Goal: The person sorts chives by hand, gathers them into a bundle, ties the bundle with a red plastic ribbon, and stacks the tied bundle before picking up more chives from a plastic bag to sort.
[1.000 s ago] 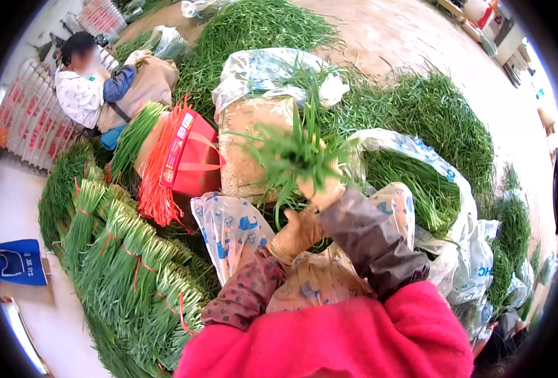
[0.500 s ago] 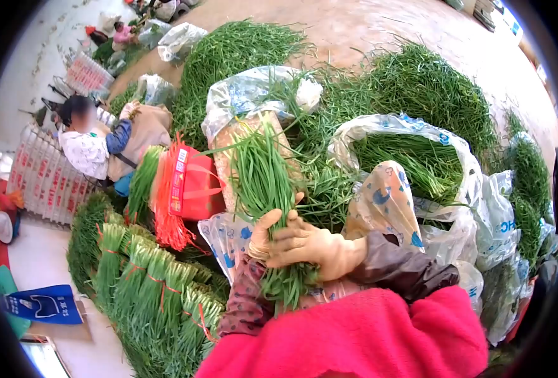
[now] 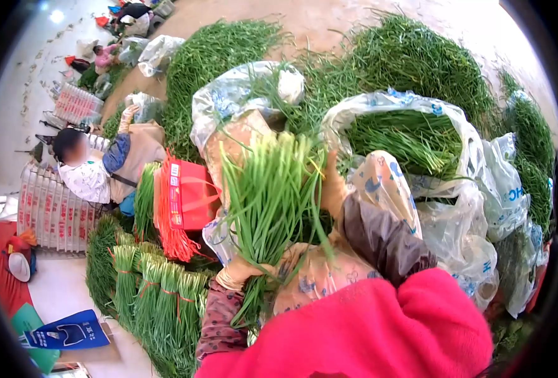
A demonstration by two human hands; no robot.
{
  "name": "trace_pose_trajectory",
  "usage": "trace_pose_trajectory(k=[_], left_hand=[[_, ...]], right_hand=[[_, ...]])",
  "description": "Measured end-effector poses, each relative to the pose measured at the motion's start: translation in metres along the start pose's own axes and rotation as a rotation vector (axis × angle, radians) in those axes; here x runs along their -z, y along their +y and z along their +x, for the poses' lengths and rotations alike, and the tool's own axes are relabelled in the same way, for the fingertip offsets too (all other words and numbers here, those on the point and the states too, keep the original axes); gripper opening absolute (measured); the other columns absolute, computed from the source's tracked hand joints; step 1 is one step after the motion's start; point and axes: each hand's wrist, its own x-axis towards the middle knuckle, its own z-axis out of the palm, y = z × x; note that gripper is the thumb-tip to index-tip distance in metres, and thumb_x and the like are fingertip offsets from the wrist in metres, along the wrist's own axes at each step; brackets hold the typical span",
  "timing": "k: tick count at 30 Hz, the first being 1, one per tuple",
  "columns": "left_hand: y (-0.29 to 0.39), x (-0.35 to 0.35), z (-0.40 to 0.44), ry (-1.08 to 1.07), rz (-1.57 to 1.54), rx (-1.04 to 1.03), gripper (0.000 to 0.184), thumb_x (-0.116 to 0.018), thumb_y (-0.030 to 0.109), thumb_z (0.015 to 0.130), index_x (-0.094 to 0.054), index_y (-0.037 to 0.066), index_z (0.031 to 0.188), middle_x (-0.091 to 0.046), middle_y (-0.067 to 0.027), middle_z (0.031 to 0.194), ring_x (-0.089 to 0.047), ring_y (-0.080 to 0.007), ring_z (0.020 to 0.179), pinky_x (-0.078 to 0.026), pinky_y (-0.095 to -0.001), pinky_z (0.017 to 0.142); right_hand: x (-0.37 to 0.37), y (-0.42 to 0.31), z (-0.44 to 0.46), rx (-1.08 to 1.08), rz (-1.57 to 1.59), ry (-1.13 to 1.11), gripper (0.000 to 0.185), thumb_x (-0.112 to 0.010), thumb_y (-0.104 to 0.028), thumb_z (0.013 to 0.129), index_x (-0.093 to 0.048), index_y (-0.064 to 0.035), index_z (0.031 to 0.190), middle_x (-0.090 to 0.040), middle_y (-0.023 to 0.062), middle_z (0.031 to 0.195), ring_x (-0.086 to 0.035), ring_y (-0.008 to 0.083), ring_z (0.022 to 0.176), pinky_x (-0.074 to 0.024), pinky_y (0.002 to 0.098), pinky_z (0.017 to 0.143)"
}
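A loose bunch of long green chives (image 3: 273, 195) stands fanned out before me, its pale cut ends up and its leaf tips down at my lap. My gloved left hand (image 3: 244, 272) is closed round the lower part of the bunch. Along its upper right side, my gloved right hand (image 3: 334, 189) is raised with the fingers stretched upward; leaves hide part of it. Behind the bunch, a tan board (image 3: 232, 142) leans by a clear plastic bag (image 3: 206, 104). Patterned plastic (image 3: 383, 183) covers my knee.
To the left stand a red bag (image 3: 197, 195) with red ties (image 3: 175, 242) and rows of tied chive bundles (image 3: 156, 296). A plastic bag (image 3: 465, 135) of chives is at right; chive heaps (image 3: 424, 69) lie behind. A co-worker (image 3: 90, 164) sits near stacked crates (image 3: 55, 208).
My right hand has moved from across the bunch, beside my left hand, up to its right side. The left hand has shifted lower and left, and the bunch is spread wider.
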Motion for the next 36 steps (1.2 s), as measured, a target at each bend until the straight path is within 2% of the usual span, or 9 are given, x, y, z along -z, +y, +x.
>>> trace_pose_trajectory(k=[4,6,8,14,19,23,26,32,36], left_hand=[[-0.013,-0.013,-0.022,-0.101,-0.33,0.457,0.053,-0.074,-0.001,0.07,-0.056,-0.001,0.12,-0.066,-0.008,0.105,-0.064,-0.0198,0.087,-0.054,-0.0331,0.074],[-0.03,-0.027,-0.032,0.089,-0.362,0.218,0.048,-0.078,0.003,0.068,-0.06,0.001,0.113,-0.065,-0.0097,0.106,-0.062,-0.0222,0.094,-0.051,-0.0348,0.082],[-0.026,-0.016,-0.041,-0.077,-0.391,0.513,0.046,-0.076,0.002,0.069,-0.061,0.002,0.113,-0.063,-0.0102,0.113,-0.06,-0.0233,0.102,-0.049,-0.0357,0.086],[-0.051,-0.008,-0.073,-0.222,0.641,-0.365,0.043,-0.076,0.008,0.066,-0.068,0.011,0.108,-0.061,-0.009,0.121,-0.056,-0.0313,0.114,-0.037,-0.0431,0.103],[-0.046,-0.019,-0.091,0.101,-0.459,0.438,0.057,-0.074,0.003,0.074,-0.05,-0.001,0.126,-0.061,-0.0108,0.116,-0.062,-0.0215,0.095,-0.054,-0.0314,0.072],[-0.042,-0.019,-0.084,0.205,-0.548,0.385,0.042,-0.071,0.003,0.078,-0.055,-0.002,0.117,-0.066,-0.01,0.094,-0.063,-0.019,0.073,-0.052,-0.0314,0.063],[-0.039,-0.017,-0.078,0.22,-0.437,0.377,0.038,-0.071,0.003,0.079,-0.057,-0.002,0.113,-0.066,-0.0094,0.09,-0.063,-0.0187,0.071,-0.052,-0.0317,0.062],[-0.029,-0.016,-0.077,0.164,-0.303,0.451,0.054,-0.073,0.004,0.072,-0.053,0.001,0.122,-0.064,-0.007,0.107,-0.061,-0.0174,0.093,-0.052,-0.0327,0.078],[-0.029,-0.023,-0.084,0.194,-0.274,0.552,0.064,-0.073,0.0,0.066,-0.05,0.001,0.125,-0.063,-0.0081,0.11,-0.061,-0.0189,0.095,-0.051,-0.0323,0.083]], right_hand=[[-0.017,-0.024,-0.004,-0.093,0.304,0.061,0.052,-0.062,-0.049,0.087,-0.058,-0.0031,0.111,-0.065,0.012,0.089,-0.064,0.0256,0.077,-0.055,0.0424,0.074],[-0.021,-0.031,0.006,-0.076,-0.035,0.25,0.021,-0.057,-0.023,0.093,-0.058,-0.0042,0.103,-0.063,0.0052,0.08,-0.06,0.0178,0.069,-0.0527,0.0349,0.065],[0.02,-0.025,0.032,-0.144,-0.287,0.148,0.013,-0.053,-0.016,0.093,-0.057,-0.0061,0.1,-0.055,-0.0023,0.069,-0.049,0.0119,0.057,-0.0429,0.0296,0.052],[0.027,-0.076,0.048,0.203,0.213,0.654,0.019,-0.039,-0.019,0.097,-0.056,-0.0106,0.092,-0.049,-0.0075,0.062,-0.032,0.0088,0.042,-0.0229,0.0256,0.041],[0.026,-0.12,0.025,0.218,0.046,0.506,0.021,-0.048,-0.027,0.096,-0.059,-0.0102,0.092,-0.052,-0.0058,0.066,-0.035,0.0068,0.046,-0.0242,0.0225,0.041],[-0.05,-0.08,-0.029,-0.064,-1.264,0.191,0.041,-0.064,-0.024,0.086,-0.055,-0.0066,0.122,-0.064,0.0065,0.106,-0.06,0.0146,0.077,-0.0528,0.0271,0.075],[-0.057,-0.027,-0.053,-0.001,-1.638,-0.107,0.092,-0.075,-0.03,0.075,-0.021,-0.0077,0.146,-0.06,0.0222,0.118,-0.06,0.0385,0.106,-0.0482,0.0408,0.088],[-0.06,0.005,-0.043,-0.13,-1.767,0.067,0.056,-0.063,-0.023,0.079,-0.047,-0.0112,0.131,-0.065,0.021,0.098,-0.064,0.036,0.092,-0.0502,0.0424,0.081],[0.004,-0.013,-0.012,0.006,-1.188,0.41,0.024,-0.06,-0.015,0.083,-0.067,-0.0094,0.106,-0.064,0.0052,0.075,-0.057,0.0164,0.062,-0.0456,0.0303,0.057]])
